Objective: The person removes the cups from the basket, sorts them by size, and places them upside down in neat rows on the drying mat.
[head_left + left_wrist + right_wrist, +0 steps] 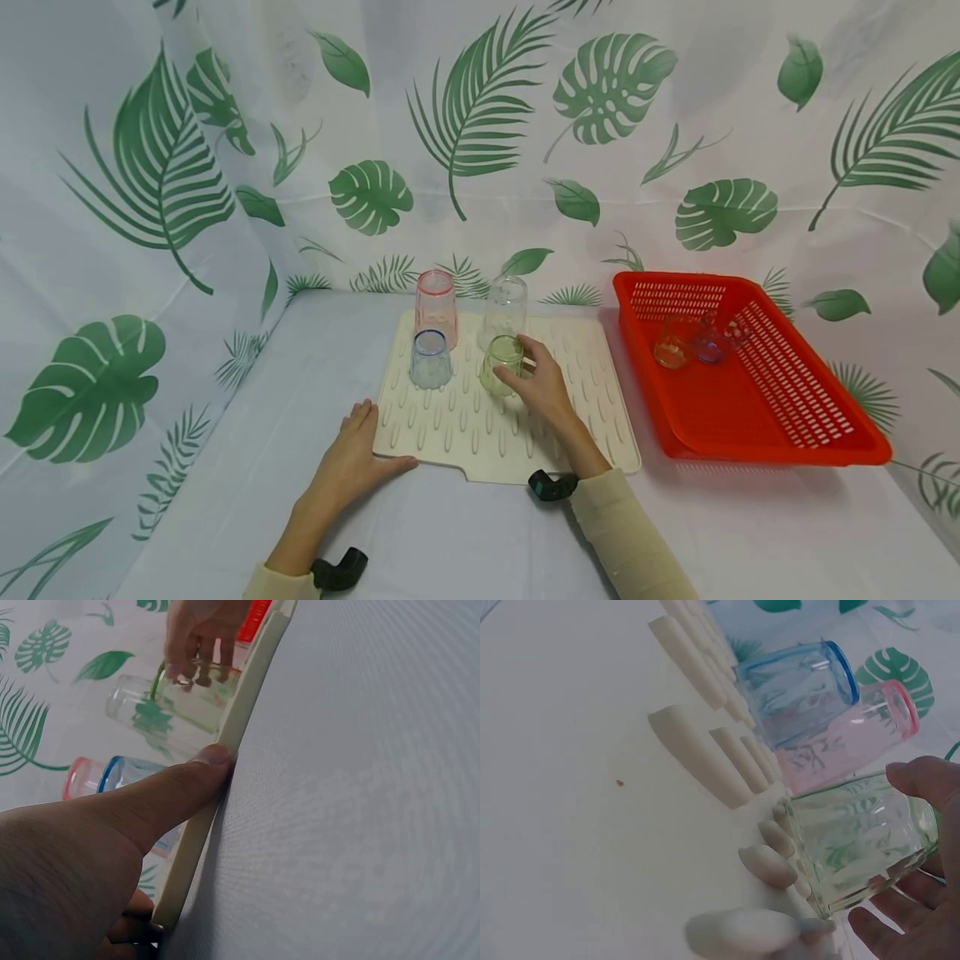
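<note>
Beige sleeve slanting inward, right fingers holding green glass, left fingers spread wide against cream mat

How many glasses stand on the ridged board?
4: on the ridged board, the pink-rimmed glass is back left, the clear glass back right, the blue-rimmed glass front left, and the green glass front right, at the right hand. None seems hidden.

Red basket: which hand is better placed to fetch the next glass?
Likely the right hand: it is nearer the basket, though holding the green glass; the left hand touches the board.
</note>
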### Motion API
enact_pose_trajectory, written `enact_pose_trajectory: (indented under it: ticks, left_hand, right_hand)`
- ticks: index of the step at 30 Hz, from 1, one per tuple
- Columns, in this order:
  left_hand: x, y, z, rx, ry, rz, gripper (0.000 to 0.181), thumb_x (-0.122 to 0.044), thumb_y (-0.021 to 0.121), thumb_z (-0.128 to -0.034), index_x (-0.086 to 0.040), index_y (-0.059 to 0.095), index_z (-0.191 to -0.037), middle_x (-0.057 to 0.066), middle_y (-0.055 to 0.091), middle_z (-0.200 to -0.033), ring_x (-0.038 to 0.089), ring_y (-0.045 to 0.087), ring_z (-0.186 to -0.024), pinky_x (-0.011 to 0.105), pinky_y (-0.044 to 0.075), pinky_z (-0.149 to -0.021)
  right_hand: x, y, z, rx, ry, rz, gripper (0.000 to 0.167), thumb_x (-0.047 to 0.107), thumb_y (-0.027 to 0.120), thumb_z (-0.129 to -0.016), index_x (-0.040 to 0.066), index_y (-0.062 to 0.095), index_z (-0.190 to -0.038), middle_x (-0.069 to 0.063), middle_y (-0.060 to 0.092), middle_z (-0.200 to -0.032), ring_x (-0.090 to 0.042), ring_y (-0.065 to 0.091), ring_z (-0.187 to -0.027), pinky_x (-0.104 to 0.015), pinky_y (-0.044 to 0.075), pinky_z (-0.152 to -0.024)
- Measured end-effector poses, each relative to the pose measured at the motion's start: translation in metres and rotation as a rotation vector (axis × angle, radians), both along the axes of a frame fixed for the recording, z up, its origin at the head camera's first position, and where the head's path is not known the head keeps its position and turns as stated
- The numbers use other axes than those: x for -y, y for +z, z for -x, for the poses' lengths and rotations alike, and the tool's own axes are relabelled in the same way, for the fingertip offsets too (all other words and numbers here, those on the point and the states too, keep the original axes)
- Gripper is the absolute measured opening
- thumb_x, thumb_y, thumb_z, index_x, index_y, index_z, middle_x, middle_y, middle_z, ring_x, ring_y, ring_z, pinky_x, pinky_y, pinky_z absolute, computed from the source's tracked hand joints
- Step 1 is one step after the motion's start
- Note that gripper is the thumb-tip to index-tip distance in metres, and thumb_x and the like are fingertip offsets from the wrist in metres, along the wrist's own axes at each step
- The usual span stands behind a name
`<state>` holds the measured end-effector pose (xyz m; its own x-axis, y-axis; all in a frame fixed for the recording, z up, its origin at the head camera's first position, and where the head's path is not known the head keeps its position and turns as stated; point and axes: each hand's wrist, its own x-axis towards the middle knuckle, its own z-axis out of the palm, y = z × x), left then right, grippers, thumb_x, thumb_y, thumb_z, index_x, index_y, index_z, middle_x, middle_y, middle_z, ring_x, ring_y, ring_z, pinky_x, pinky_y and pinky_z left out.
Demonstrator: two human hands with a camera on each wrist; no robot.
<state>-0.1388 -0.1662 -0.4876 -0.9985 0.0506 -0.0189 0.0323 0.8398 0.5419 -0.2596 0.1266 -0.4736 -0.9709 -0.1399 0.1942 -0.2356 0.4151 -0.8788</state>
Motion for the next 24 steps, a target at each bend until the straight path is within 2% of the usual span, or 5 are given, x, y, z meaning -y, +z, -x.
enact_pose_trajectory:
  ticks: [6, 14, 24]
  left_hand:
    - [0.000, 0.000, 0.000, 0.003, 0.000, 0.003, 0.115, -0.061, 0.080, -0.0756, 0.007, 0.029, -0.153, 0.031, 0.025, -0.161, 0.045, 0.018, -0.153, 0.056, 0.020, -0.125]
    - [-0.001, 0.003, -0.001, 0.002, 0.000, -0.003, 0.114, -0.059, 0.080, -0.0762, 0.008, 0.029, -0.153, 0.031, 0.025, -0.161, 0.045, 0.018, -0.153, 0.056, 0.019, -0.125]
    - [-0.001, 0.001, -0.002, -0.009, 0.003, -0.006, 0.114, -0.060, 0.080, -0.0759, 0.007, 0.030, -0.153, 0.031, 0.026, -0.161, 0.045, 0.019, -0.153, 0.056, 0.019, -0.126]
  right_hand:
    - [-0.005, 0.008, 0.000, -0.023, -0.008, 0.004, 0.077, 0.025, 0.078, -0.088, 0.000, 0.039, -0.149, -0.018, 0.050, -0.148, -0.034, 0.048, -0.139, -0.050, 0.042, -0.116]
    - [-0.012, 0.023, -0.001, -0.087, -0.025, 0.029, 0.073, 0.024, 0.077, -0.088, 0.002, 0.042, -0.148, -0.016, 0.052, -0.147, -0.032, 0.049, -0.138, -0.049, 0.042, -0.116]
    - [-0.021, 0.046, -0.006, -0.170, -0.052, 0.042, 0.066, 0.020, 0.074, -0.090, 0.005, 0.044, -0.147, -0.015, 0.053, -0.146, -0.031, 0.051, -0.136, -0.048, 0.043, -0.116]
